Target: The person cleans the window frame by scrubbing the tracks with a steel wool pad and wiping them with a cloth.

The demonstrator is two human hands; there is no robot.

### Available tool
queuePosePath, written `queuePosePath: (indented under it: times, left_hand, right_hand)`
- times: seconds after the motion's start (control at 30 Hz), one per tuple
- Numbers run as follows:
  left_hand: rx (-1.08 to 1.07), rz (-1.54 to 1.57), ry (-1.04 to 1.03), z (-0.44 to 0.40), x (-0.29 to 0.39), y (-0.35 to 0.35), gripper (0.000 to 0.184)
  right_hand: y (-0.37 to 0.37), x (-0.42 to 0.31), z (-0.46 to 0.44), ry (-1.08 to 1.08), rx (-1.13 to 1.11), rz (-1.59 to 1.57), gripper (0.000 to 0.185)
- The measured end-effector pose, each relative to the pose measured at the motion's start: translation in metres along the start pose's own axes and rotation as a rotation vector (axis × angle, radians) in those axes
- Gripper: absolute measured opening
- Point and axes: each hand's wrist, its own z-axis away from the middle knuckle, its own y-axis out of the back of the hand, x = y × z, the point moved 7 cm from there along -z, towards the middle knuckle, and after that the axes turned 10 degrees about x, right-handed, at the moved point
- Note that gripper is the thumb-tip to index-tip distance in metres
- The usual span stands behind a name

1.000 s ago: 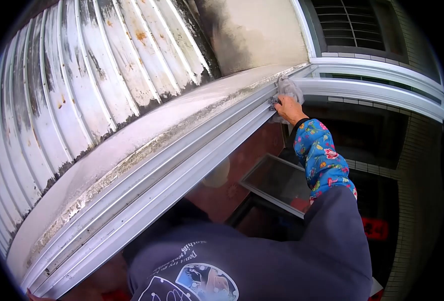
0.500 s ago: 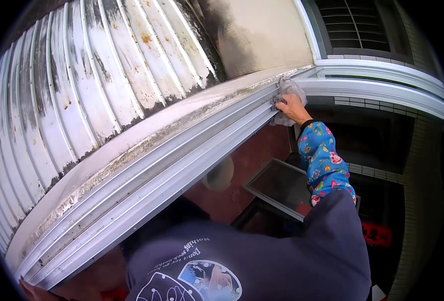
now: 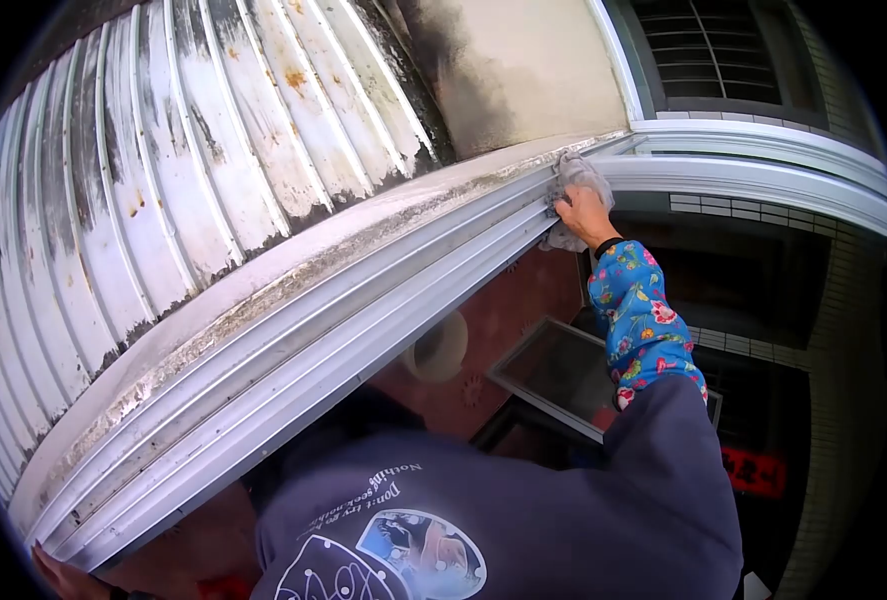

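Here: right hand (image 3: 585, 215), upper right, grip pinching grey rag (image 3: 585, 174); left hand (image 3: 61, 578), lower left, grip unclear; sweatshirt (image 3: 553, 500), lettered "Nothing seek".

The grooved metal track (image 3: 308, 365) bears what seems a grey cloth (image 3: 581, 175) near one end.

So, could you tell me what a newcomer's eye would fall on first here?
Probably the bright blue floral sleeve right of centre, leading up to the right hand on a grey cloth at the metal track's far end. Next, likely the rust-spotted ribbed sheeting filling the upper left.
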Motion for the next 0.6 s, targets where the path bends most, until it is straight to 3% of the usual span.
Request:
queuePosePath:
  times: [0.03, 0.13, 0.23, 0.33, 0.43, 0.6]
  left_hand:
    - [-0.003, 0.013, 0.017, 0.001, -0.001, 0.0, 0.033]
    - [-0.091, -0.142, -0.131, -0.027, -0.024, -0.004, 0.035]
    - [-0.121, -0.194, -0.189, -0.032, -0.029, -0.004, 0.037]
    - [-0.152, -0.235, -0.183, -0.051, -0.054, -0.006, 0.037]
    - [-0.141, -0.134, 0.004, -0.023, -0.016, -0.005, 0.038]
    - [-0.223, -0.257, -0.184, -0.031, -0.022, -0.017, 0.038]
  right_hand:
    - [0.003, -0.018, 0.007, -0.069, -0.113, -0.159, 0.028]
    - [0.028, -0.107, 0.036, 0.111, -0.186, -0.353, 0.028]
    - [0.033, -0.128, 0.049, 0.13, -0.108, -0.316, 0.027]
    - [0.025, -0.106, 0.041, 0.087, -0.087, -0.299, 0.027]
    - [0.009, -0.03, 0.019, -0.004, 0.006, -0.091, 0.03]
    - [-0.005, 0.02, 0.0, -0.041, 0.128, -0.047, 0.03]
